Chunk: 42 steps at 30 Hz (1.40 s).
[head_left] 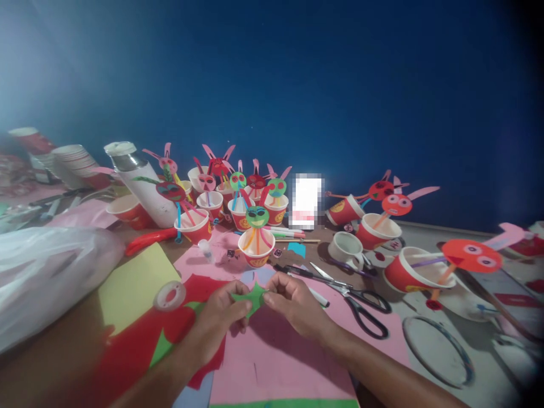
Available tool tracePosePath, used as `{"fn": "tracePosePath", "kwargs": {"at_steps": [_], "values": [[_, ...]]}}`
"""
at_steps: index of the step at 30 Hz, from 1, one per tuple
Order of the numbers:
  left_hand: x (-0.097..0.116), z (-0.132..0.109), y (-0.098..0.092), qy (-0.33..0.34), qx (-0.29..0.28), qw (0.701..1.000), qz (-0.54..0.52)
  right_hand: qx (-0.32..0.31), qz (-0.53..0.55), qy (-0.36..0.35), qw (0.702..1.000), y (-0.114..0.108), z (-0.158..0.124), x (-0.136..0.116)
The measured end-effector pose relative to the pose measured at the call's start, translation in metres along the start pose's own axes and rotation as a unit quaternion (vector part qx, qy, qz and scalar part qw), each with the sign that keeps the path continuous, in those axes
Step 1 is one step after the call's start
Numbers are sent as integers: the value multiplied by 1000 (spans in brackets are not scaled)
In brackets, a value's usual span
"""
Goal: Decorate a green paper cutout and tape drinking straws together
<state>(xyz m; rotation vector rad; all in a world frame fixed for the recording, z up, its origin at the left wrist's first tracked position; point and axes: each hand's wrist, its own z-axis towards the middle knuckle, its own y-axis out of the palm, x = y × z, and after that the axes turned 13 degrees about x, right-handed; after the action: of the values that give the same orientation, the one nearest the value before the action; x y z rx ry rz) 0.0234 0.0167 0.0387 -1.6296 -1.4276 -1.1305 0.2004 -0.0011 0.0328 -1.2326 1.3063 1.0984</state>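
Note:
A small green paper cut-out (253,298) with pointed edges is pinched between both my hands above a pink paper sheet (272,362). My left hand (223,317) grips its left side with curled fingers. My right hand (295,303) pinches its right side. Just beyond them stands a red paper cup with a green paper face on sticks (256,241). Black-handled scissors (352,292) lie shut to the right of my right hand.
Several red cups with paper bunny faces (221,195) crowd the back of the table. A white bottle (142,184) leans at left, beside a plastic bag (46,272), a tape roll (169,294) and yellow paper (134,283). More cups (410,269) and a wire ring (437,351) sit right.

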Motion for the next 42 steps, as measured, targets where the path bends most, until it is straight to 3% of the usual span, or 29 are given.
{"fn": "tracePosePath", "kwargs": {"at_steps": [13, 20, 29, 35, 39, 42], "values": [[-2, 1, -6, 22, 23, 999, 19, 6, -1, -2, 1000, 6, -2, 6], [-5, 5, -7, 9, 9, 999, 49, 26, -6, 5, 1000, 9, -4, 12], [-8, 9, -14, 57, 22, 996, 61, 55, -2, -8, 998, 4, -5, 11], [-11, 6, -10, 41, 1, 994, 99, 142, -103, -138, 975, -23, 16, -5], [-14, 4, -7, 44, -41, 992, 112, 121, -185, -178, 959, -33, 43, -13], [-14, 2, -7, 60, -59, 989, 125, 83, -169, -187, 964, -27, 60, -16]]}}
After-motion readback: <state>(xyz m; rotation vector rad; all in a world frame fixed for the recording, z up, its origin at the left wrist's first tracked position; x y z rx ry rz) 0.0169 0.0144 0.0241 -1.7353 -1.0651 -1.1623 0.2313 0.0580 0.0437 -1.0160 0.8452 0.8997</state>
